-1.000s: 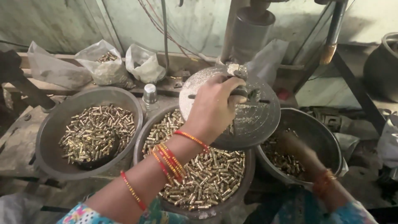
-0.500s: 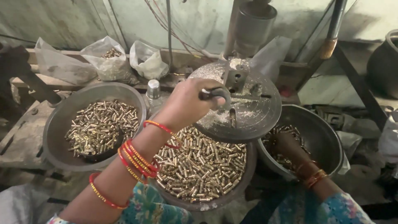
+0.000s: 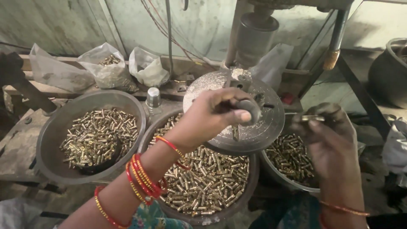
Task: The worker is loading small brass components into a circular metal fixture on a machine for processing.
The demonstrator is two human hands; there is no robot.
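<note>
At center, left hand [image 3: 212, 116] grips the disc's [image 3: 258, 127] knob [image 3: 249, 109]; at three o'clock, right hand [image 3: 328, 140] pinches one casing [image 3: 311, 118]; three bowls [image 3: 51, 140] below.

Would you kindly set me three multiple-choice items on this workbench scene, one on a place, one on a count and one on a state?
1. Where is the left hand?
A. in the left bowl
B. gripping a knob on the round metal disc
C. on a plastic bag

2. How many bowls hold small brass pieces?
A. one
B. two
C. three

3. What is the right hand doing?
A. pinching a small metal piece
B. lying flat, empty
C. holding a bag

Answers: 1 B, fingers wrap the knob; 2 C, left bowl, middle bowl, right bowl; 3 A, piece between fingertips.
</note>
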